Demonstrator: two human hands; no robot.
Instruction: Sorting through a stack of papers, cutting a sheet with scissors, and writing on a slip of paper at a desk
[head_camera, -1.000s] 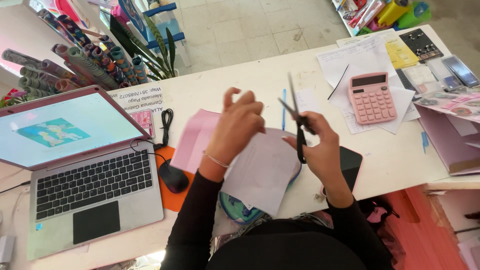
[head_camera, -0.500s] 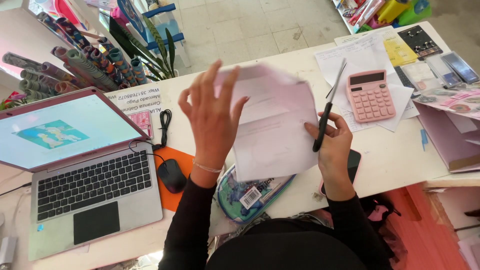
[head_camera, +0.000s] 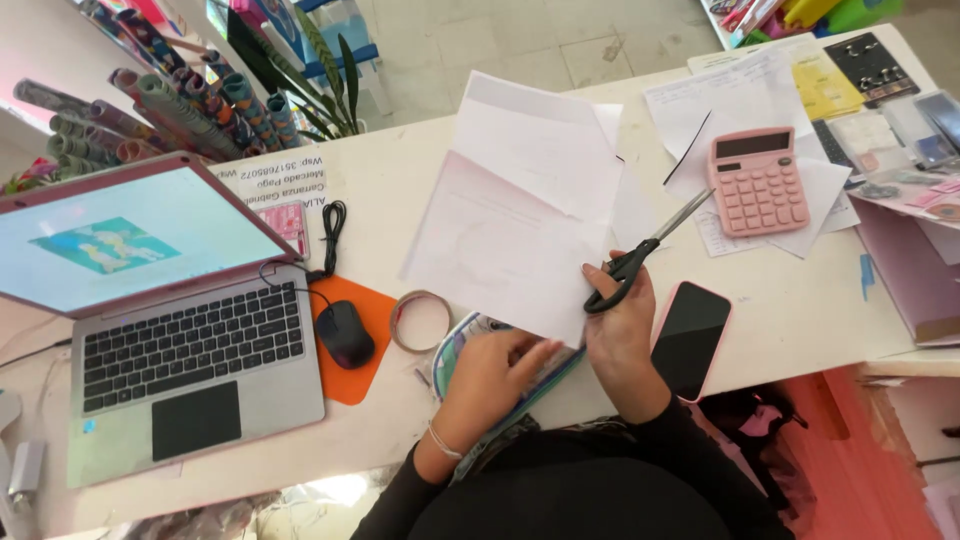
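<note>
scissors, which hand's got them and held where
The right hand holds the black-handled scissors by their finger loops, blades shut, and grips the paper sheet at its lower right edge.

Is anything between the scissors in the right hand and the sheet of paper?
Nothing visible. The right hand holds the scissors right at the paper edge; the left hand is at its lower edge.

Laptop (head_camera: 150, 320) left of mouse (head_camera: 344, 333); calculator (head_camera: 757, 182) behind phone (head_camera: 690, 338), on table (head_camera: 400, 200).
</note>
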